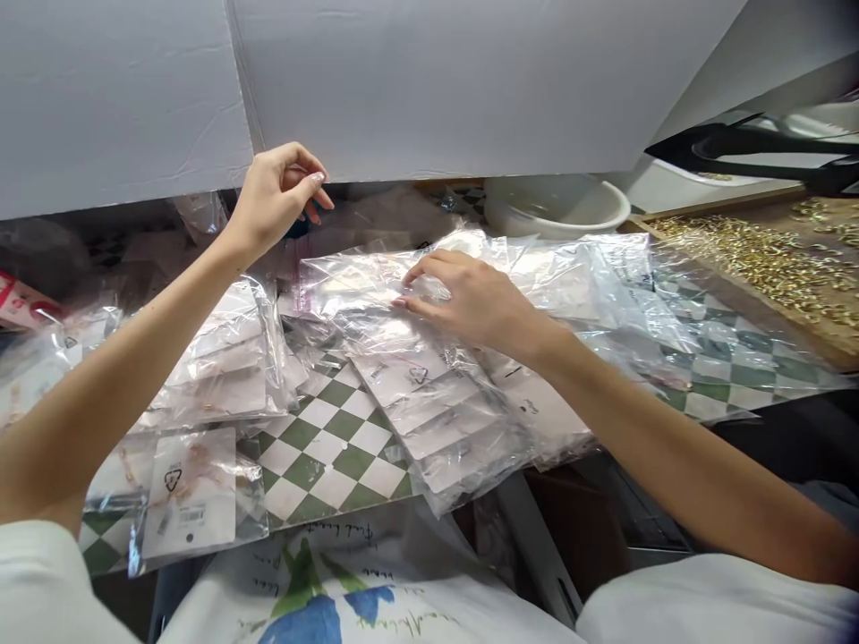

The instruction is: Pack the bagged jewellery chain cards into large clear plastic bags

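Left hand (278,192) loosely curled, right hand (473,300) part-curled over plastic bags (446,416) — (can't tell if either grips anything).

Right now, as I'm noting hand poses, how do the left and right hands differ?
The left hand is raised, overlapping the pale panel's lower edge in view; the right hand is lower, over the clear bags.
The left hand's thumb tip is close to its index finger; the right hand's thumb and index tips are apart.
Both are bare, with bent fingers. Whether the left pinches anything thin, I can't tell.
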Available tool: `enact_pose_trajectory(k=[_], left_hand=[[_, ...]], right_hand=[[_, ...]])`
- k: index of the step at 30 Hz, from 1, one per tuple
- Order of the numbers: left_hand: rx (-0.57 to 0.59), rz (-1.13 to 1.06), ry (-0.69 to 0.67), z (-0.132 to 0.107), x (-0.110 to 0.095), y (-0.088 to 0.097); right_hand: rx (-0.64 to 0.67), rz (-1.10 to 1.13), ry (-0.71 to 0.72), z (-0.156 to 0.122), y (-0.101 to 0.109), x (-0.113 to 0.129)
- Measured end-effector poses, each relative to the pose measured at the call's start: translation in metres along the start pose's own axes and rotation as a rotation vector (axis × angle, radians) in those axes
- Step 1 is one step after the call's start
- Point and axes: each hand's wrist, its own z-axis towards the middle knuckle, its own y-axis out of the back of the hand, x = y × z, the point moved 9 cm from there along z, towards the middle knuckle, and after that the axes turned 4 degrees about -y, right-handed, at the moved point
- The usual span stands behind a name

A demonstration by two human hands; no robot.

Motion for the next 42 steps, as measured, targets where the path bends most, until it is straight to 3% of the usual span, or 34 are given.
enact_pose_trajectory(k=[5,11,16,18,20,21,23,25,27,29,32,34,36,42], left_hand=[[0.044,-0.066,0.079,-0.003,0.005,0.005],[0.075,-0.173,0.04,-0.012,-0.003,0.012],[0.17,-0.009,0.021,-0.04,-0.003,0.003],[0.3,0.113,-0.026,-0.061,-0.008,-0.013],[0.382,0.21,-0.06,-0.079,-0.012,-0.023],[0.353,0.221,-0.056,-0.085,-0.014,-0.021],[0.127,0.118,0.046,-0.088,-0.01,0.003],[-0.183,-0.101,0.274,-0.095,0.012,0.04],[-0.395,-0.285,0.468,-0.106,0.038,0.07],[-0.575,-0.337,0.507,-0.112,0.056,0.101],[-0.838,-0.295,0.428,-0.12,0.078,0.148],[-0.884,-0.284,0.401,-0.121,0.093,0.166],[-0.857,-0.272,0.388,-0.117,0.105,0.176],[-0.755,-0.237,0.315,-0.105,0.12,0.191]], right_hand=[[0.05,0.102,0.018,-0.003,-0.006,0.004],[-0.053,0.309,0.019,-0.007,0.005,0.013],[-0.135,0.339,0.02,-0.009,0.021,0.021],[-0.071,0.357,0.059,-0.008,0.022,0.029],[0.116,0.409,0.082,-0.005,0.013,0.039],[0.208,0.464,0.056,-0.003,0.009,0.04],[0.272,0.617,-0.105,0.006,0.007,0.026],[0.165,0.771,-0.366,0.018,0.011,-0.01],[0.026,0.868,-0.587,0.026,0.012,-0.052],[-0.086,0.934,-0.681,0.036,0.012,-0.088],[-0.249,0.957,-0.659,0.055,0.019,-0.127],[-0.327,0.946,-0.637,0.065,0.026,-0.145],[-0.369,0.935,-0.628,0.072,0.032,-0.157],[-0.388,0.864,-0.569,0.087,0.038,-0.175]])
